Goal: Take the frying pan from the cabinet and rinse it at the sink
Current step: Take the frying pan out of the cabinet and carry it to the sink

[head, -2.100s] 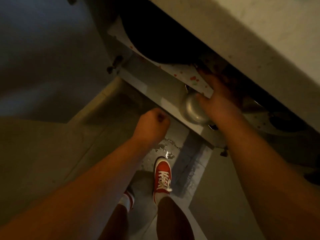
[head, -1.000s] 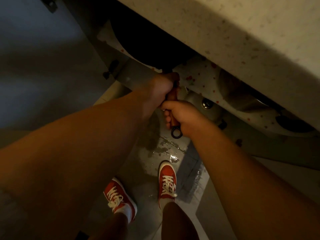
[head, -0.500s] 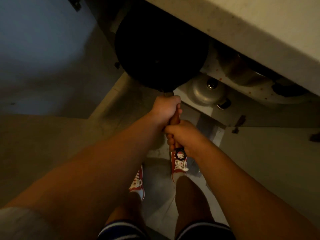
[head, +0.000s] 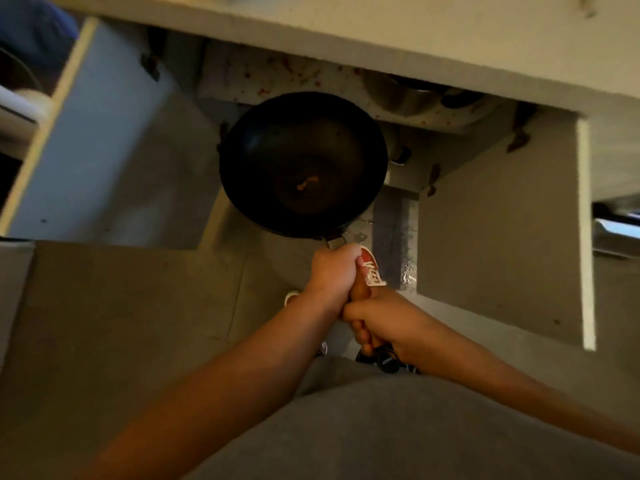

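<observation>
The pan (head: 303, 164), judged heavy and rigid, is held clear of the cabinet (head: 498, 216) by its handle (head: 358, 292), both the left hand (head: 332, 271) and right hand (head: 384, 323) clamped along it.

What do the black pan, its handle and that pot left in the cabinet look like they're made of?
Frying pan: dark, matte, probably coated or seasoned metal; only a dull sheen, with an orange speck inside.
Handle: reddish-brown, looks like wood, though plastic is possible; a metal collar joins it to the pan. Both the left hand and right hand grip it.
Pot: grey and shiny, likely steel or aluminium.
</observation>
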{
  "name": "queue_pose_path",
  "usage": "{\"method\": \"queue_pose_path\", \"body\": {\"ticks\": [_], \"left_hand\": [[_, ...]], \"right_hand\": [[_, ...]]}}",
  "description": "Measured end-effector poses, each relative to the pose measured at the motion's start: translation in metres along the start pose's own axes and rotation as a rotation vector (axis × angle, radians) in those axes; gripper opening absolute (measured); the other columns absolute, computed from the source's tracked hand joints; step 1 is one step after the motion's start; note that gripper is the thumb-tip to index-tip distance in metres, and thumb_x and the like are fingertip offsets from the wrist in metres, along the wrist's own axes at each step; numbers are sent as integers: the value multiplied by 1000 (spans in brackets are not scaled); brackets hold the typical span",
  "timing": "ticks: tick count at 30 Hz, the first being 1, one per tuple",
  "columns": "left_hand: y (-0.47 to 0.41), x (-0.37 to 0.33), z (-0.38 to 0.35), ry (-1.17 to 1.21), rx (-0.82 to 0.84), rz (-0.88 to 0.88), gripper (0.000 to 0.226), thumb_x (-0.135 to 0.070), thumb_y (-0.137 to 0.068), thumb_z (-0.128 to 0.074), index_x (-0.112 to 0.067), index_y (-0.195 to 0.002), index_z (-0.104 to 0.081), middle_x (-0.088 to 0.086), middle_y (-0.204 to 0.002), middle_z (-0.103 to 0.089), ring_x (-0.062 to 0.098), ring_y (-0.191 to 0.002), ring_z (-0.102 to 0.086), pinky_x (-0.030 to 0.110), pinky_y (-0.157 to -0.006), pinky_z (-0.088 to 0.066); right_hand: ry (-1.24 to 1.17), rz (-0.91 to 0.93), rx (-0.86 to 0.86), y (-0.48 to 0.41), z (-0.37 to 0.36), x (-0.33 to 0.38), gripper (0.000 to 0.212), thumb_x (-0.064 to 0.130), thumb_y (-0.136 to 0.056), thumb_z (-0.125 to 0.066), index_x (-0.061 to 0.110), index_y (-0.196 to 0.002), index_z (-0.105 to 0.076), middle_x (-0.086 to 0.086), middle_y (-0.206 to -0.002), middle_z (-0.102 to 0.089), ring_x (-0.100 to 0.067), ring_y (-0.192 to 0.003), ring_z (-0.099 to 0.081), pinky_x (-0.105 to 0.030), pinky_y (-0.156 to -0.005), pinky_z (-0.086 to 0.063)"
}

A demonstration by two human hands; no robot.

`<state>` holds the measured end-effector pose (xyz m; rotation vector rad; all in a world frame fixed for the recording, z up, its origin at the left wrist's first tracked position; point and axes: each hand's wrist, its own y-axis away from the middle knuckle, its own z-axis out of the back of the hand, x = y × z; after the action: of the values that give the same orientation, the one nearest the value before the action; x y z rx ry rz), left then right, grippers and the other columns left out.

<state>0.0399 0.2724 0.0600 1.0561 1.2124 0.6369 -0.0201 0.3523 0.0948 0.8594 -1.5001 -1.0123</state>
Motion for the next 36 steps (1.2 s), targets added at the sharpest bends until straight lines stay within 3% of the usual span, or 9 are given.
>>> {"method": "queue_pose_path", "body": {"ticks": [4, 7, 10, 12, 16, 20, 23, 31, 36], "left_hand": [[43, 17, -2, -99, 65, -5, 48, -26, -80, -62, 5, -116, -62, 26, -102, -69, 30, -79, -68, 35, -66, -54], [77, 28, -5, -172, 135, 15, 63, -35, -74, -64, 2, -125, -59, 27, -119, -66, 40, -104, -67, 44, -80, -55], [108, 38, -13, -225, 184, 15, 68, -36, -69, -64, 3, -123, -59, 30, -113, -66, 40, -92, -68, 43, -75, -54], [126, 44, -19, -285, 212, 5, 63, -37, -67, -63, 3, -115, -62, 25, -96, -66, 34, -82, -66, 44, -75, -53], [159, 57, -34, -384, 272, -66, 50, -33, -66, -62, 4, -98, -63, 30, -94, -64, 44, -87, -66, 48, -74, -54], [180, 66, -52, -447, 365, -160, 19, -26, -71, -62, -10, -61, -58, 4, -51, -62, 19, -53, -61, 29, -51, -49], [193, 64, -79, -479, 424, -236, 24, -19, -77, -59, -8, -57, -55, 4, -43, -58, 15, -40, -56, 25, -44, -47], [221, 63, -191, -595, 523, -427, 28, -7, -80, -55, -7, -51, -54, 4, -41, -53, 15, -40, -50, 25, -44, -45], [246, 80, -287, -631, 540, -425, 12, -1, -84, -53, -3, -73, -56, 6, -50, -49, 13, -39, -49, 24, -44, -43]], "right_hand": [[-96, 4, -12, 57, -11, -17, 36, 1, -74, -59, 17, -42, -55, -2, -40, -50, -13, -33, -46, -21, -40, -43], [-142, 16, 6, 97, -15, -32, 28, 4, -81, -60, 15, -55, -58, 0, -44, -53, -11, -38, -49, -22, -45, -47], [-150, 57, -62, 129, -21, -50, 29, 9, -81, -61, 16, -53, -58, 1, -44, -55, -10, -39, -51, -22, -53, -50], [-156, 58, -116, 147, -24, -62, 32, 12, -79, -63, 18, -48, -59, 0, -45, -57, -10, -40, -52, -25, -58, -50], [-216, 91, -213, 176, -24, -85, 25, 10, -72, -64, 18, -48, -64, 1, -45, -60, -8, -42, -56, -19, -52, -47], [-292, 134, -290, 197, -16, -105, 19, 5, -73, -63, 14, -56, -64, 2, -45, -60, -7, -41, -57, -16, -47, -44], [-430, 196, -280, 212, -1, -111, 17, 1, -75, -60, 10, -60, -62, -8, -50, -58, -18, -43, -55, -28, -50, -49], [-640, 364, -405, 234, 77, -138, 18, -6, -79, -50, 4, -64, -49, -4, -38, -47, -19, -30, -45, -27, -40, -44], [-702, 403, -491, 246, 157, -176, 17, -3, -77, -54, 7, -64, -53, -4, -39, -50, -18, -30, -47, -22, -34, -41]]}}
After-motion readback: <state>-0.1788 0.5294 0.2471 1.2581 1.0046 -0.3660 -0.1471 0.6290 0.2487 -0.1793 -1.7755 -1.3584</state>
